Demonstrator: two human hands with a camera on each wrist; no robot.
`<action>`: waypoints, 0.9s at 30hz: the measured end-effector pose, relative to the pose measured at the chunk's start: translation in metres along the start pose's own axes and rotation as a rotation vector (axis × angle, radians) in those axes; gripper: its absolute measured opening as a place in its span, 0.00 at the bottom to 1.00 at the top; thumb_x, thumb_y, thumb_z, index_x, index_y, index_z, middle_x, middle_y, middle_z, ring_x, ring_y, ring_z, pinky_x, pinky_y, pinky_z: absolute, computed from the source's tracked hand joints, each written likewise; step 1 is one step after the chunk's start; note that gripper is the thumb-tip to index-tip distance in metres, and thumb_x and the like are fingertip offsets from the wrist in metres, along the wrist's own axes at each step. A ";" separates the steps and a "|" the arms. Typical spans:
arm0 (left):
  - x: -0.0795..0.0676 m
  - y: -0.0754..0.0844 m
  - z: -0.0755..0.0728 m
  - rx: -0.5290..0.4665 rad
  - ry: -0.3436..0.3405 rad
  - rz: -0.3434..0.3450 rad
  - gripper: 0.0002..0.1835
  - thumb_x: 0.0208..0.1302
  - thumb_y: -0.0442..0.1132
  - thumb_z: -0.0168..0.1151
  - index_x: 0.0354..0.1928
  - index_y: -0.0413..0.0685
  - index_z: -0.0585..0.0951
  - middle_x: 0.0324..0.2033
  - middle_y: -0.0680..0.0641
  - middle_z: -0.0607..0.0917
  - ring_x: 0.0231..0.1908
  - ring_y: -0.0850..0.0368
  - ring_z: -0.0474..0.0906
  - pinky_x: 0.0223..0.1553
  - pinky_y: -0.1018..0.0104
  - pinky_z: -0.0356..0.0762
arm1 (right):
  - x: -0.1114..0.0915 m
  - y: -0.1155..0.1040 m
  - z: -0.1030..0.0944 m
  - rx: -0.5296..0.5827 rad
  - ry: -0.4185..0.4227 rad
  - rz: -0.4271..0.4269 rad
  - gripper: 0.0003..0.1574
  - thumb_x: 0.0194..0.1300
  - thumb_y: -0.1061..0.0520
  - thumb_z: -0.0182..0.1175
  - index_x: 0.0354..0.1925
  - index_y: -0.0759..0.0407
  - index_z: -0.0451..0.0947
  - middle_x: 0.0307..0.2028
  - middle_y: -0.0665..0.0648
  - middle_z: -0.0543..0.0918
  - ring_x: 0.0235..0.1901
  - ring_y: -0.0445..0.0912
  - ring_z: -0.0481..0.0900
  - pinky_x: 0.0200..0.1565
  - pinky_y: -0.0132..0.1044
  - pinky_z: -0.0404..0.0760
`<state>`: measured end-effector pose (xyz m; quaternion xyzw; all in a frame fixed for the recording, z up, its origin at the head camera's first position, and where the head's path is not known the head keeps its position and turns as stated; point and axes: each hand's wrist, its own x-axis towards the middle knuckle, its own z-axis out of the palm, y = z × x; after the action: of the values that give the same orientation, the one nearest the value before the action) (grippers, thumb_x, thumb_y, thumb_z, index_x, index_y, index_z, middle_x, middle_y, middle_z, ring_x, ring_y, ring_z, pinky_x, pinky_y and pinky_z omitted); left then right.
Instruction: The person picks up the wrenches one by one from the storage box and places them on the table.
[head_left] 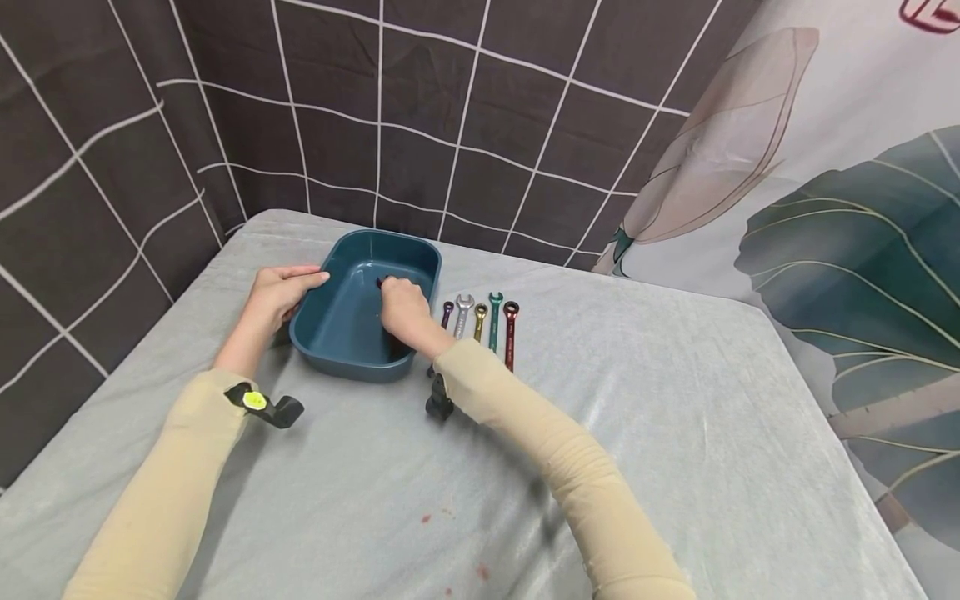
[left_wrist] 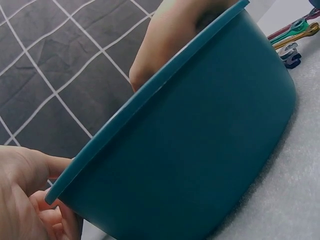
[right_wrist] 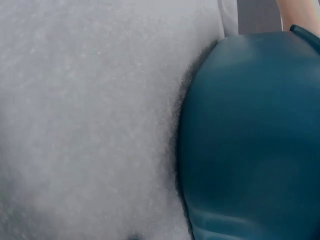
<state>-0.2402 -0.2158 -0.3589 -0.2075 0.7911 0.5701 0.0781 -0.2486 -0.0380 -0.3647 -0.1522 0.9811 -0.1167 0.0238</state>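
A deep blue-green plastic basin (head_left: 337, 317) stands on the covered table. My left hand (head_left: 273, 293) grips its left rim, thumb on top and fingers below, as the left wrist view also shows. Inside the basin, toward its right side, my right hand (head_left: 405, 310) is curled round a dark thing (head_left: 380, 282). Only a small dark end of it pokes out past the fingers, so I cannot tell its kind. Just right of the basin lie a purple wrench (head_left: 447, 310), a silver wrench (head_left: 463, 310), a gold wrench (head_left: 480, 314), a green wrench (head_left: 495, 317) and a red wrench (head_left: 510, 333).
The wrenches lie side by side, their lower ends partly hidden by my right forearm. A pale grey cloth (head_left: 675, 433) covers the table. Behind it hangs a dark curtain (head_left: 420, 92) with white grid lines, and a leaf-patterned curtain (head_left: 847, 217) hangs at the right.
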 end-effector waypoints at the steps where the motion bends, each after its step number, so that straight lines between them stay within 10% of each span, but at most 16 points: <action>1: 0.000 0.000 0.000 0.002 0.001 0.001 0.29 0.64 0.50 0.61 0.65 0.47 0.73 0.09 0.65 0.65 0.11 0.69 0.57 0.17 0.72 0.58 | 0.000 0.000 0.000 -0.001 -0.009 0.010 0.10 0.68 0.63 0.54 0.46 0.62 0.78 0.39 0.58 0.84 0.35 0.46 0.84 0.35 0.34 0.83; 27: -0.002 0.001 0.001 0.002 0.013 -0.007 0.29 0.63 0.50 0.62 0.65 0.48 0.73 0.11 0.67 0.68 0.14 0.70 0.60 0.21 0.72 0.61 | 0.002 0.001 0.004 0.172 -0.044 -0.003 0.15 0.58 0.53 0.69 0.21 0.57 0.79 0.17 0.50 0.75 0.19 0.41 0.73 0.22 0.28 0.69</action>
<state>-0.2386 -0.2142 -0.3576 -0.2137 0.7916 0.5675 0.0752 -0.2507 -0.0389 -0.3686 -0.1534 0.9665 -0.1973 0.0582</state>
